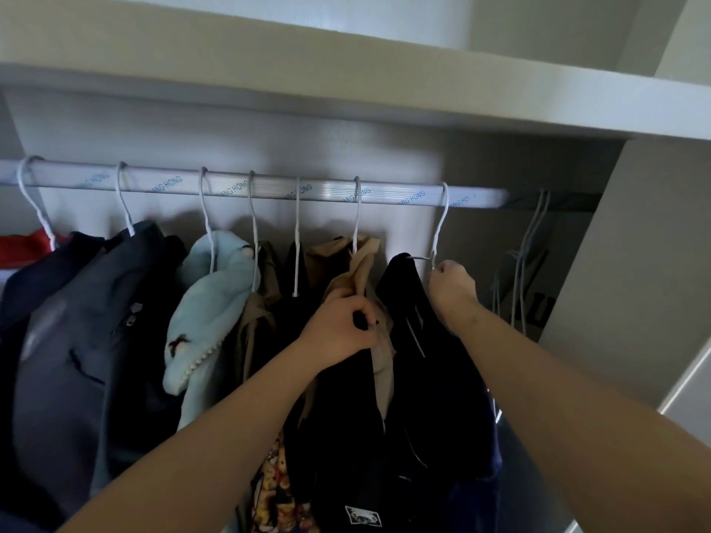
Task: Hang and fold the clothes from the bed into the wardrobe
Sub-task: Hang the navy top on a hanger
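Note:
A black garment (431,363) hangs on a white wire hanger (440,225) hooked over the wardrobe rail (331,190), towards its right end. My right hand (452,290) grips the hanger's wire just under the hook, beside the garment's collar. My left hand (340,327) pinches the black fabric at the garment's left shoulder, against a tan garment (356,271) hanging next to it. Further left hang a dark top, a light blue plush garment (207,302) and grey and navy jackets (96,321).
A white shelf (346,90) runs right above the rail. Several empty wire hangers (531,255) hang at the rail's far right by the wardrobe side panel (635,263). A red item (23,248) shows at the far left. A patterned cloth (277,490) hangs below.

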